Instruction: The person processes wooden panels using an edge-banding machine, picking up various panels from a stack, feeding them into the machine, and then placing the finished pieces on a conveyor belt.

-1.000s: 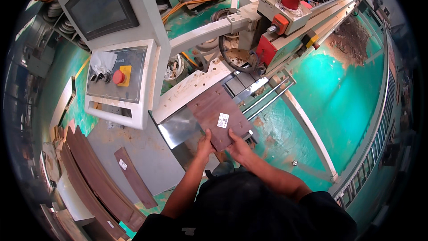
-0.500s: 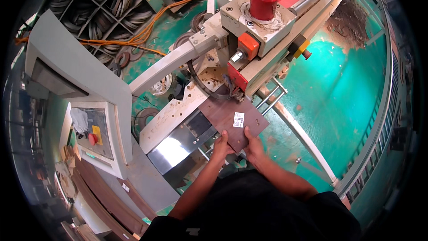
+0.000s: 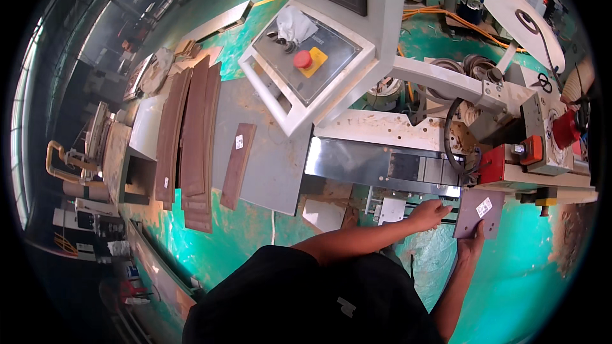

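View has swung left since 0.5 s ago; the flat dark-brown rectangular wood panel [image 3: 478, 213] now sits at frame right against the grey steel machine table [image 3: 376, 164]. Left hand [image 3: 428, 214] lies fingers-flat on its left edge, and right hand [image 3: 472, 244] pinches its lower edge; feeding apparently continues.

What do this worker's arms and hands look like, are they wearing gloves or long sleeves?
No gloves: the left hand and right hand are bare, as are both forearms. The person wears a black short-sleeved shirt bearing a small pale mark. No watch or rings are visible.

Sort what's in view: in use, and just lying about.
In use: small brown panel, left hand, right hand, steel machine table.
Lying about: long brown boards, single plank, rag on control panel.
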`<action>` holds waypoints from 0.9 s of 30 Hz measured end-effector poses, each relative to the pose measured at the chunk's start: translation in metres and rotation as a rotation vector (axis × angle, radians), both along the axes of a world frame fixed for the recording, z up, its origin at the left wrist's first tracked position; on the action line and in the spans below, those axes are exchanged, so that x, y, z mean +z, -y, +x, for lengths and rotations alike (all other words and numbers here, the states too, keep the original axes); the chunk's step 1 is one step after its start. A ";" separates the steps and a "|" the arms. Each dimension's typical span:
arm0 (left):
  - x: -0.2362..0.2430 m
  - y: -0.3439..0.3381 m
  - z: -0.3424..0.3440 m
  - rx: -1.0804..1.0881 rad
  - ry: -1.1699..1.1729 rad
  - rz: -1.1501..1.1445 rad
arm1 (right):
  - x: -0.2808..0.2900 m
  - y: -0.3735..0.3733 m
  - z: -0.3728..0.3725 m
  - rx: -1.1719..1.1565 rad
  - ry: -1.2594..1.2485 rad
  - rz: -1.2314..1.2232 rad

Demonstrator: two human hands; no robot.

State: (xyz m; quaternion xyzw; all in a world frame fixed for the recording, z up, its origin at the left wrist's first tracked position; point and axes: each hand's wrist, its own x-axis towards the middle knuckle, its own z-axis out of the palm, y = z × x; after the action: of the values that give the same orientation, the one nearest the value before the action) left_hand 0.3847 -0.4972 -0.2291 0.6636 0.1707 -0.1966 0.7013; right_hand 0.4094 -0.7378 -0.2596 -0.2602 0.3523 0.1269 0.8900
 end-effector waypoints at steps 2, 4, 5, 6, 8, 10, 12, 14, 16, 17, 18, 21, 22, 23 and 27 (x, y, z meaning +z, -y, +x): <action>0.026 -0.054 -0.031 0.136 0.203 0.237 | -0.013 0.022 0.010 -0.145 -0.031 0.009; 0.040 -0.138 -0.072 0.378 0.249 0.462 | -0.002 0.024 0.014 -0.192 0.010 -0.013; 0.054 -0.180 -0.089 0.588 0.301 0.553 | 0.002 0.024 0.009 -0.253 0.033 -0.024; 0.044 -0.236 -0.117 0.723 0.368 0.568 | 0.008 0.018 0.008 -0.288 0.058 -0.030; 0.032 -0.345 -0.183 0.849 0.324 1.215 | 0.016 0.004 -0.002 -0.326 -0.047 -0.058; 0.029 -0.439 -0.243 0.808 0.097 1.488 | -0.035 0.018 -0.020 -0.265 -0.078 -0.100; 0.036 -0.497 -0.232 0.772 -0.054 1.551 | -0.125 0.079 -0.044 -0.199 -0.046 -0.013; 0.024 -0.524 -0.276 0.805 -0.204 1.542 | -0.106 0.033 -0.090 0.453 0.556 0.651; 0.012 -0.538 -0.305 0.792 -0.276 1.421 | -0.033 -0.044 -0.121 0.405 0.252 -0.443; 0.012 -0.544 -0.322 0.778 -0.272 1.389 | 0.047 -0.120 -0.127 0.258 -0.027 -0.334; 0.018 -0.551 -0.321 0.743 -0.242 1.357 | 0.024 -0.121 -0.124 0.380 0.086 -0.287; 0.029 -0.542 -0.324 0.774 -0.137 1.410 | -0.007 -0.164 -0.127 0.675 0.320 -0.353; 0.034 -0.531 -0.324 0.807 -0.098 1.452 | 0.026 -0.214 -0.135 0.724 0.332 -0.529; 0.045 -0.513 -0.310 0.832 -0.029 1.393 | 0.055 -0.244 -0.139 0.790 0.438 -0.598; 0.120 -0.402 -0.313 0.804 0.169 1.165 | 0.163 -0.369 -0.154 1.137 0.831 -0.712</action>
State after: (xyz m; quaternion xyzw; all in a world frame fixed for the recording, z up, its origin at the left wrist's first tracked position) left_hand 0.0716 -0.0952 -0.1087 0.8292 0.4245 0.2527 0.2616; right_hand 0.2557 -0.3691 -0.0967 -0.6959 -0.1769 0.3346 0.6104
